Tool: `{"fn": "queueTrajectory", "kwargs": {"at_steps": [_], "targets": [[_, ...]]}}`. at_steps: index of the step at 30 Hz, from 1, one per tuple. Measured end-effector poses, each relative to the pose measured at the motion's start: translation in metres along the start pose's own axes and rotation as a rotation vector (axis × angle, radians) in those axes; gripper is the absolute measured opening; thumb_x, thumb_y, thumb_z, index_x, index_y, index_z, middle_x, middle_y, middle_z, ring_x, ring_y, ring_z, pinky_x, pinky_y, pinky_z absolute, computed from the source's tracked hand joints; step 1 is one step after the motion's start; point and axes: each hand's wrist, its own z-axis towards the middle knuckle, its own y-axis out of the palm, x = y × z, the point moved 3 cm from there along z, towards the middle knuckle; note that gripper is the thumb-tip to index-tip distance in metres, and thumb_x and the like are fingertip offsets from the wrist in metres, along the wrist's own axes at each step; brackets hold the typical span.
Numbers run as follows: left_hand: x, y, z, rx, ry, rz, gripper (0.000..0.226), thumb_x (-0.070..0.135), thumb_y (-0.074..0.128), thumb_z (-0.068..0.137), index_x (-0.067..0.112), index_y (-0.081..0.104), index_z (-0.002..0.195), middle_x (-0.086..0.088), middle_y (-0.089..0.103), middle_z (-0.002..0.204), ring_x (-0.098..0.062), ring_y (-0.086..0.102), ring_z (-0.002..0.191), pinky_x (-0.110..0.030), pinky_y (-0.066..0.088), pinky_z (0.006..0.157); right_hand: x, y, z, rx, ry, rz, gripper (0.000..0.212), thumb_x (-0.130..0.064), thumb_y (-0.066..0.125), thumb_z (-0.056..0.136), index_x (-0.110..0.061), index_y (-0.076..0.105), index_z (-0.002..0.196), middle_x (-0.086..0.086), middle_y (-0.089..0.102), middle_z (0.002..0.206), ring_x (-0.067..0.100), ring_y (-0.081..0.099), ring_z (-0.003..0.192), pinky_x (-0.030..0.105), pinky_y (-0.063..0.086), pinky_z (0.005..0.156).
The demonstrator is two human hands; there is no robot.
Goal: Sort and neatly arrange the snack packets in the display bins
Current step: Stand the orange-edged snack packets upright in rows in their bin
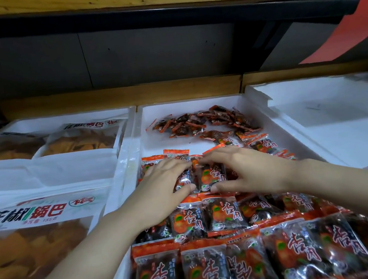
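A white foam bin [197, 106] in the middle holds rows of orange-and-black snack packets [220, 217] lined up upright in its near half. A loose pile of smaller orange-and-dark packets [201, 121] lies at its far end. My left hand [162, 182] and my right hand [245, 169] meet over the furthest row. Each hand pinches a packet between thumb and fingers: the left holds one packet [184, 180], the right holds the packet beside it [213, 175].
The left bin [121, 159] holds large clear bags of yellow crisps [34, 241] with white labels. The right bin [325, 110] is lined with white paper. A wooden ledge [128, 95] runs behind the bins, with a dark shelf [166, 20] overhead.
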Motion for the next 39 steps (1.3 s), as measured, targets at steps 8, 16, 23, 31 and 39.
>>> {"fn": "queueTrajectory", "kwargs": {"at_steps": [8,16,23,31,39], "targets": [[0.0,-0.001,-0.001,-0.014,-0.005,-0.017,0.055,0.046,0.042,0.098,0.032,0.026,0.149,0.016,0.025,0.153,-0.003,0.014,0.141,-0.021,0.007,0.112,0.022,-0.016,0.025,0.059,0.363,0.713,0.04,-0.017,0.072,0.081,-0.015,0.056,0.118,0.005,0.063,0.109,0.012,0.062,0.092,0.017,0.052,0.074],[0.0,0.0,0.0,-0.024,-0.014,-0.034,0.054,0.045,0.042,0.098,0.033,0.027,0.149,0.016,0.025,0.153,-0.003,0.013,0.142,-0.02,0.006,0.112,0.049,-0.006,0.063,0.045,0.479,0.642,0.022,-0.009,0.058,0.091,-0.007,0.057,0.113,0.005,0.06,0.095,0.012,0.058,0.078,0.018,0.048,0.066],[-0.001,-0.001,0.0,-0.024,-0.015,-0.039,0.054,0.045,0.043,0.098,0.032,0.028,0.149,0.016,0.027,0.152,-0.003,0.015,0.14,-0.02,0.008,0.112,0.053,0.008,0.075,0.027,0.483,0.641,0.025,-0.006,0.052,0.095,-0.007,0.054,0.12,-0.007,0.051,0.085,0.005,0.051,0.074,0.015,0.044,0.066],[-0.001,-0.001,-0.001,-0.026,-0.028,-0.037,0.054,0.046,0.043,0.098,0.034,0.027,0.149,0.016,0.025,0.153,-0.004,0.013,0.143,-0.024,0.006,0.115,0.05,0.012,0.073,0.018,0.449,0.63,0.028,-0.01,0.058,0.092,-0.008,0.052,0.119,0.001,0.052,0.103,0.01,0.056,0.082,0.015,0.05,0.064],[0.0,-0.001,-0.001,-0.024,-0.032,-0.046,0.054,0.045,0.042,0.098,0.035,0.026,0.149,0.018,0.023,0.154,-0.003,0.01,0.143,-0.024,0.005,0.115,0.044,0.005,0.058,0.112,0.17,0.143,0.022,-0.028,0.065,0.088,-0.02,0.064,0.108,-0.002,0.058,0.115,0.014,0.053,0.109,0.028,0.041,0.092]]}}
